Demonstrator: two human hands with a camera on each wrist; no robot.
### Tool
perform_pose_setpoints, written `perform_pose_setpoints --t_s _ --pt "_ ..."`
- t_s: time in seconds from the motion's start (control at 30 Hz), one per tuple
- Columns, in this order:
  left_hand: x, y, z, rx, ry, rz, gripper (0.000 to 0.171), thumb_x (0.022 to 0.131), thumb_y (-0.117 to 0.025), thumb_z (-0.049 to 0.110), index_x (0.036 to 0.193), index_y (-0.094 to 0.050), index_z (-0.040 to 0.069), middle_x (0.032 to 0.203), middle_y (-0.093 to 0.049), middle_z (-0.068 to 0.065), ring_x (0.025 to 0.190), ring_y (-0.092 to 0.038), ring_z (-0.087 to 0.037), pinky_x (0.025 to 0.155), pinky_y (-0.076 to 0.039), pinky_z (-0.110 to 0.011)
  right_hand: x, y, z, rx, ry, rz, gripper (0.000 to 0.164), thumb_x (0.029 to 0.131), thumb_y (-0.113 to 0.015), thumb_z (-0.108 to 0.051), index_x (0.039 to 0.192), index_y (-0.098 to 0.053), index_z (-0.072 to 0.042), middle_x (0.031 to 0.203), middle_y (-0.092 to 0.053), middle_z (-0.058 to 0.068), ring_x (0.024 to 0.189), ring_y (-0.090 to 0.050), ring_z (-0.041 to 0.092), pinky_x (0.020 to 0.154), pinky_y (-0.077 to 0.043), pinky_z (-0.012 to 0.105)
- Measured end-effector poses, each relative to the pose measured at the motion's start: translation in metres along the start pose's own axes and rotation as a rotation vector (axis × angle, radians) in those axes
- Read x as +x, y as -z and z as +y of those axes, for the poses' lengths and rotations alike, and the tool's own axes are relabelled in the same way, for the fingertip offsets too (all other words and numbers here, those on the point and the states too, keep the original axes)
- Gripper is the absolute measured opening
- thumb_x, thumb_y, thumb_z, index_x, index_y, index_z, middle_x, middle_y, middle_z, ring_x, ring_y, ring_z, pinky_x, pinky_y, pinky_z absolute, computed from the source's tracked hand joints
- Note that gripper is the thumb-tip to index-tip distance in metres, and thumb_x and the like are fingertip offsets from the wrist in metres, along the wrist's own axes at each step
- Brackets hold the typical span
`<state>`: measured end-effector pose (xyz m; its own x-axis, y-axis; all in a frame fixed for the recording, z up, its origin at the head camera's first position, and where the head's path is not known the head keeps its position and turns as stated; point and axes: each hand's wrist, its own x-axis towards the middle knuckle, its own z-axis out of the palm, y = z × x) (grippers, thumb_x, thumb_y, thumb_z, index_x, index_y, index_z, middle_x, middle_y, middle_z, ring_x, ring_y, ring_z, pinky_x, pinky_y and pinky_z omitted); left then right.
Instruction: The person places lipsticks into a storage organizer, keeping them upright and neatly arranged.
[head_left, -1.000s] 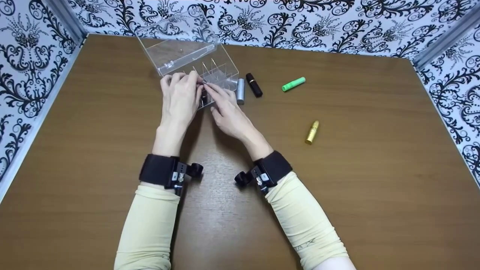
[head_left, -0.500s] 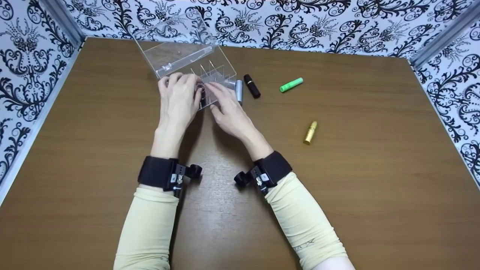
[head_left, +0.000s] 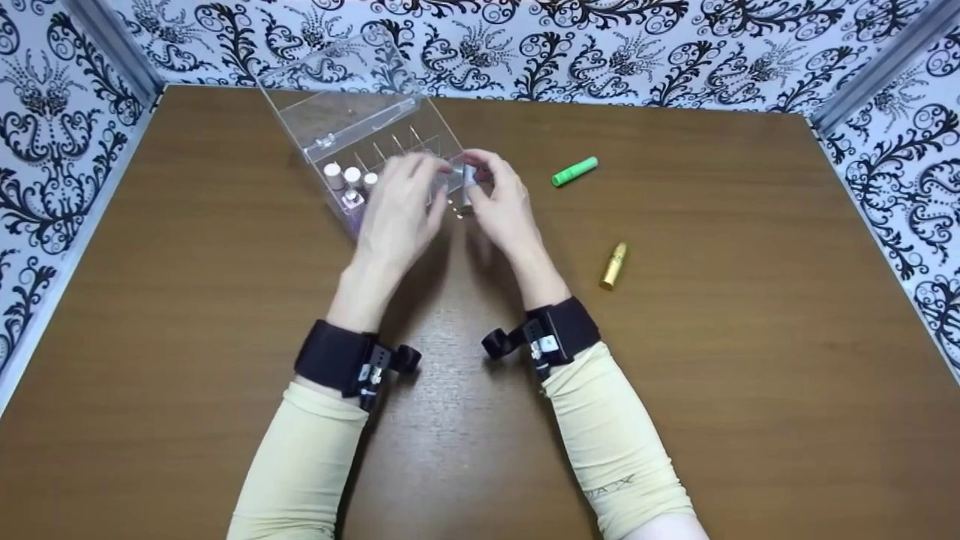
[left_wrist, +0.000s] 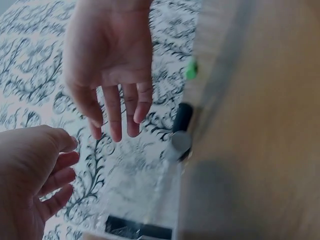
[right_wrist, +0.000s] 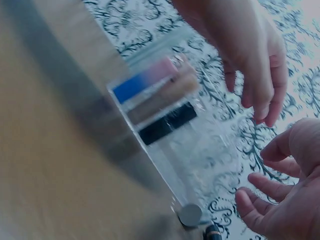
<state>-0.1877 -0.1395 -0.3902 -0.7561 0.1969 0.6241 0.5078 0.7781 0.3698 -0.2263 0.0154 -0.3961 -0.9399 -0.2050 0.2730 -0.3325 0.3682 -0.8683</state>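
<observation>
A clear acrylic box (head_left: 301,154) with thin dividers stands with its lid raised. White-capped bottles (head_left: 334,175), apparently nail polish, fill its left end. In the right wrist view a blue-and-pink bottle (right_wrist: 145,81) and a black one (right_wrist: 169,124) show through the front wall. My left hand (head_left: 401,206) hovers over the box's middle, fingers loosely bent and holding nothing. To its right, my right hand (head_left: 506,202) overlaps a silver tube (head_left: 469,187); the right wrist view shows its spread fingers apart from that tube. A black lipstick (left_wrist: 183,117) lies beside the tube, hidden by the hand in the head view.
Farther right on the brown table (head_left: 750,337) lie a green tube (head_left: 575,172) and a gold lipstick-shaped tube (head_left: 613,266). Patterned panels (head_left: 622,56) close off the back and sides. The raised clear lid (head_left: 337,67) leans toward the back panel.
Both hands have moved right along the box, uncovering the white-capped bottles at its left end. The right hand has come over the silver tube and now covers the black lipstick.
</observation>
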Motion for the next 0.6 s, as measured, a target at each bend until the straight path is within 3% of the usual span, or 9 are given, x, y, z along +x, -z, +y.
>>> perform_pose_setpoints --t_s 0.13,0.3,0.6 --pt "-0.004 -0.013 0.006 -0.041 0.055 -0.167 0.03 0.096 -0.064 0.005 0.125 -0.062 -0.003 0.124 -0.064 -0.019 0.116 -0.059 -0.036 0.106 -0.044 -0.042 0.002 0.009 0.003 0.029 -0.1 -0.032 0.041 0.097 -0.055 0.003 0.138 -0.055 0.005 0.135 -0.059 0.021 0.123 -0.059 0.032 0.103 -0.045 0.03" --pt "-0.008 -0.025 0.01 -0.099 0.139 -0.355 0.045 0.1 -0.061 0.01 0.141 -0.051 -0.006 0.139 -0.055 -0.023 0.13 -0.051 -0.037 0.114 -0.038 -0.043 0.003 0.015 0.006 -0.01 -0.185 -0.1 0.047 0.1 -0.053 -0.002 0.146 -0.049 0.001 0.142 -0.054 0.02 0.13 -0.054 0.03 0.107 -0.043 0.033" --pt "-0.014 -0.038 0.009 -0.114 0.156 -0.456 0.058 0.101 -0.06 0.013 0.149 -0.037 -0.011 0.152 -0.04 -0.03 0.138 -0.043 -0.043 0.118 -0.031 -0.047 0.002 0.018 0.008 0.024 -0.271 -0.206 0.052 0.105 -0.049 -0.008 0.155 -0.037 -0.002 0.153 -0.044 0.021 0.138 -0.048 0.031 0.111 -0.041 0.033"
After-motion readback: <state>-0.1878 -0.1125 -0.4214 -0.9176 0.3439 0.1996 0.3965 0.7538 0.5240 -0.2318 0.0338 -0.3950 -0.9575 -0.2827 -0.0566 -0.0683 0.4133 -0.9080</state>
